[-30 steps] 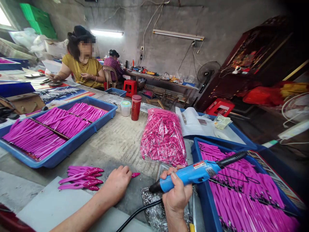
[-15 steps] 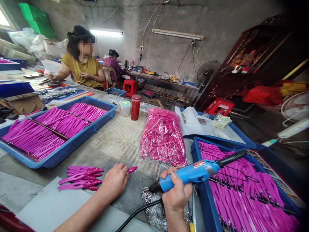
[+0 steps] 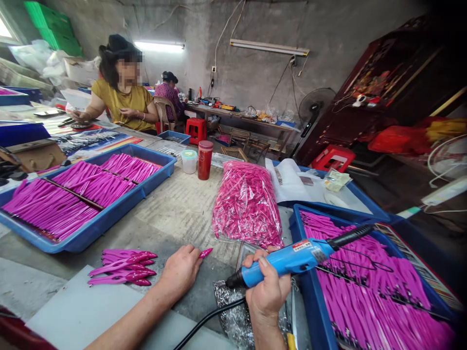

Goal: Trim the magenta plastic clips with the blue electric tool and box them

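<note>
My right hand (image 3: pixel 268 287) is wrapped round a blue electric screwdriver (image 3: pixel 288 262), whose black nose points left and down over a clear bag of small metal screws (image 3: pixel 233 311). A black cord (image 3: pixel 211 318) runs below the tool toward the bottom edge. Low over the table, my left hand (image 3: pixel 181 270) is closed on a pink pointed piece (image 3: pixel 206 253); only its glossy tip shows past the fingers. Left of that hand lies a small pile of pink handled pieces (image 3: pixel 122 267) with glossy darker tips, partly on a pale sheet (image 3: pixel 83 311).
Blue trays of pink strips stand at left (image 3: pixel 146 187) and right (image 3: pixel 321 316). A bag of pink parts (image 3: pixel 248 204) lies ahead, with a red bottle (image 3: pixel 205 160) and small tub (image 3: pixel 188 161) behind. A person in yellow (image 3: pixel 126 107) sits across the table; another person sits farther back.
My left hand has shifted slightly to the right with the pink piece. My right hand and the screwdriver stay almost in place.
</note>
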The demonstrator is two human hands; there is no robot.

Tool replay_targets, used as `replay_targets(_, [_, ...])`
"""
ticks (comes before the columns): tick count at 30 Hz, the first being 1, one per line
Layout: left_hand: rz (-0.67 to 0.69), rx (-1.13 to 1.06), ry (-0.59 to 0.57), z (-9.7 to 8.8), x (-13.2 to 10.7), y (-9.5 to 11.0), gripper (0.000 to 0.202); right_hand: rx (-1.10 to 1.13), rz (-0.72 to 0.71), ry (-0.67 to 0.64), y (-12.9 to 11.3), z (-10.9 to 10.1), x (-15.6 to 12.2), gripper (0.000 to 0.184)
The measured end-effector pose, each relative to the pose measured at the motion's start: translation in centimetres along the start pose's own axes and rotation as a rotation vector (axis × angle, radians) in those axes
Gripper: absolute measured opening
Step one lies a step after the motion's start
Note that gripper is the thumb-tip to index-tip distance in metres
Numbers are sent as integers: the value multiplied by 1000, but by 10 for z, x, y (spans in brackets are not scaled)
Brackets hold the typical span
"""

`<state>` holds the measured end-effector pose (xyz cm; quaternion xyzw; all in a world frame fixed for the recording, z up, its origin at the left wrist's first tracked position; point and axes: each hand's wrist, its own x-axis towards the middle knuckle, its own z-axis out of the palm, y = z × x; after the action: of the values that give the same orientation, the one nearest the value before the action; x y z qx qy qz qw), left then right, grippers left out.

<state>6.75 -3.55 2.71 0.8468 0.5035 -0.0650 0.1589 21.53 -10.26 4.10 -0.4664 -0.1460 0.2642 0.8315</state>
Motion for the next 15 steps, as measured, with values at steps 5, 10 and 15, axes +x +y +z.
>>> replay_targets(5, [5,4,0,5,3,2,31,-8,-10,-5,2,-2,0,43])
replay_targets(10, [6,8,20,5,5,2,27,10,-2,-11,2,-3,0,44])
replay_targets(15, [-13,-4,3,1,7,3,22,11,-3,11,1,-1,0,45])
